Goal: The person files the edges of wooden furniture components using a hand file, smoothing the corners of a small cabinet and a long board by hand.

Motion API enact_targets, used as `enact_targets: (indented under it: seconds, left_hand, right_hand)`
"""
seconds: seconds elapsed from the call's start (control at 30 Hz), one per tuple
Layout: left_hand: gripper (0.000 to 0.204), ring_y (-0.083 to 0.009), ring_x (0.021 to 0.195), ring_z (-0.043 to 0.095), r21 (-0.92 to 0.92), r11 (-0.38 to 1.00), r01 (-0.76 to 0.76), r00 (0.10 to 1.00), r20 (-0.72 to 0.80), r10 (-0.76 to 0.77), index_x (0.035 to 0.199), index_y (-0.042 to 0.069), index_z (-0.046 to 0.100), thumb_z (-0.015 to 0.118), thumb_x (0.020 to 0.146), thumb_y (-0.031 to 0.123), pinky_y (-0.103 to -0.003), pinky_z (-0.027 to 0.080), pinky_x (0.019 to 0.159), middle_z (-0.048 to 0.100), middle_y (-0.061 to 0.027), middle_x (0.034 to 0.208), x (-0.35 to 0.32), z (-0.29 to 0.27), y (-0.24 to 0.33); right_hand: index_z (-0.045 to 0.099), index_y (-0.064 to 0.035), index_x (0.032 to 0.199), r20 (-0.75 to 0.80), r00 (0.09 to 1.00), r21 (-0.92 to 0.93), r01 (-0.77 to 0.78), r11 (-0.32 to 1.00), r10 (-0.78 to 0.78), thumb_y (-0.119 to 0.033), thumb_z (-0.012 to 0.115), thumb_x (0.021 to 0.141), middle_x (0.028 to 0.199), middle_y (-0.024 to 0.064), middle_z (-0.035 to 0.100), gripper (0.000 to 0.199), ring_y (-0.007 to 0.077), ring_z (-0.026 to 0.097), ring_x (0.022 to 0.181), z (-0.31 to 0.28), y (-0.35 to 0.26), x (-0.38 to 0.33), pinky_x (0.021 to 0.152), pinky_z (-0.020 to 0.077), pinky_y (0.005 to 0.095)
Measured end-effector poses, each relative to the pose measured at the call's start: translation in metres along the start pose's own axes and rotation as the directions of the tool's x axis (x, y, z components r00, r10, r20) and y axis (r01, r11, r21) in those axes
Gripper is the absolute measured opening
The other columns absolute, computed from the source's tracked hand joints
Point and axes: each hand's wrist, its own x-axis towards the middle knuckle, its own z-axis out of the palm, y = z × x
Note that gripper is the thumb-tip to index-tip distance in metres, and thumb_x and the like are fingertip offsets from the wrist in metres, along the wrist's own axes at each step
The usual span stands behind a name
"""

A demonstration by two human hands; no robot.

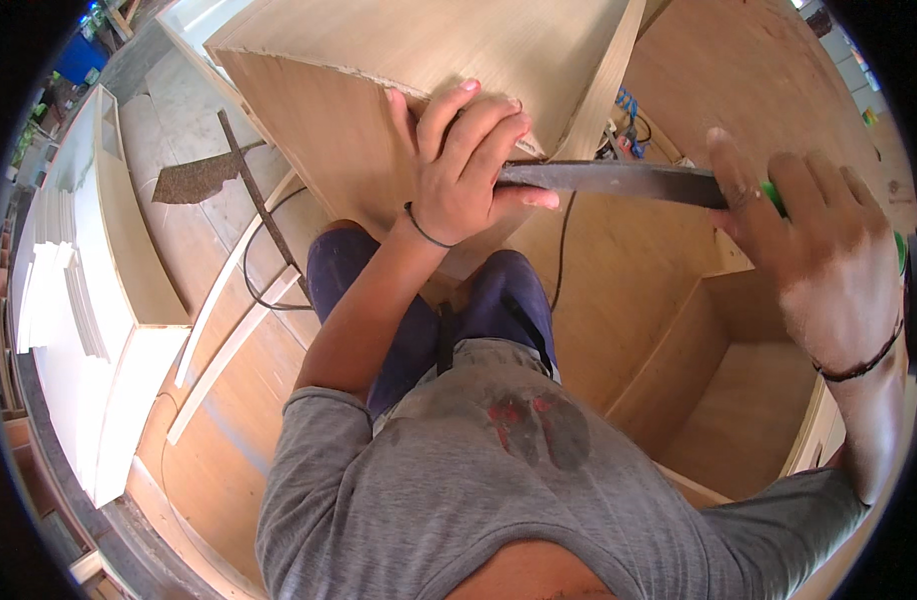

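Against the plywood panel [379,60] edge, left hand [469,165] and right hand [819,250] both grip the file [619,180].

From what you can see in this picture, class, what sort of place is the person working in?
Most likely a carpentry or cabinet-making workshop. The hands, left and right, work a flat metal file along a plywood panel, with an open plywood box and white boards nearby.

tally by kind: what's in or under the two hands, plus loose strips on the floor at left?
Metal file with green handle: 1, held by left hand and right hand
Plywood cabinet piece: 1, under the left hand
Loose pale wood strips: 2
Total: 4
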Motion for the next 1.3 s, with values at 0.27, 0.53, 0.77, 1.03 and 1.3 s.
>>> enact_targets:
  seconds: [0.27,0.53,0.77,1.03,1.3]
  left_hand:
    - [0.070,-0.0253,0.118,0.046,0.020,0.998,-0.052,0.999,-0.008,0.052,0.102,0.011,0.062,0.042,0.082,0.076,-0.052,0.010,0.113,0.060,-0.0007,0.109,0.001,-0.003,-0.006]
    - [0.069,-0.0233,0.118,0.051,-0.013,0.995,-0.101,0.989,0.104,0.102,0.108,0.012,0.062,0.047,0.081,0.073,-0.055,0.005,0.114,0.062,0.0003,0.113,0.012,-0.018,-0.010]
    - [0.060,-0.0203,0.113,0.055,-0.050,0.974,-0.223,0.962,0.152,0.228,0.104,0.013,0.064,0.049,0.084,0.068,-0.054,0.010,0.112,0.064,0.0019,0.113,0.024,-0.018,-0.017]
    - [0.037,-0.0139,0.103,0.057,-0.088,0.971,-0.224,0.967,0.102,0.232,0.096,0.021,0.062,0.053,0.088,0.056,-0.050,0.019,0.105,0.064,0.0071,0.108,0.024,-0.014,-0.017]
    - [0.043,-0.0166,0.104,0.058,-0.064,0.953,-0.295,0.946,0.125,0.301,0.100,0.017,0.061,0.044,0.093,0.056,-0.045,0.021,0.105,0.065,0.0027,0.111,0.027,-0.018,-0.020]
  right_hand:
    - [0.056,-0.0103,0.130,-0.004,1.000,-0.001,-0.030,1.000,0.030,-0.026,0.070,0.075,0.075,0.0035,0.047,0.058,0.0188,0.053,0.070,0.002,-0.006,-0.001,0.062,0.0455,0.0332]
    - [0.056,-0.0118,0.130,-0.007,0.987,0.026,-0.162,0.986,0.162,-0.025,0.071,0.074,0.076,0.0031,0.049,0.059,0.0181,0.054,0.068,0.015,-0.038,-0.018,0.058,0.0466,0.0324]
    - [0.056,-0.0111,0.130,-0.033,0.976,0.091,-0.210,0.973,0.214,-0.025,0.070,0.075,0.077,0.0031,0.050,0.058,0.0176,0.055,0.068,0.017,-0.035,-0.024,0.058,0.0472,0.0322]
    - [0.056,-0.0088,0.130,-0.004,0.982,0.087,-0.188,0.978,0.189,-0.024,0.070,0.075,0.078,0.0028,0.050,0.059,0.0174,0.055,0.067,0.018,-0.034,-0.021,0.058,0.0472,0.0318]
    - [0.056,-0.0086,0.130,-0.023,0.983,0.071,-0.178,0.981,0.180,-0.025,0.071,0.076,0.080,0.0043,0.053,0.058,0.0169,0.056,0.068,0.018,-0.037,-0.021,0.058,0.0473,0.0316]
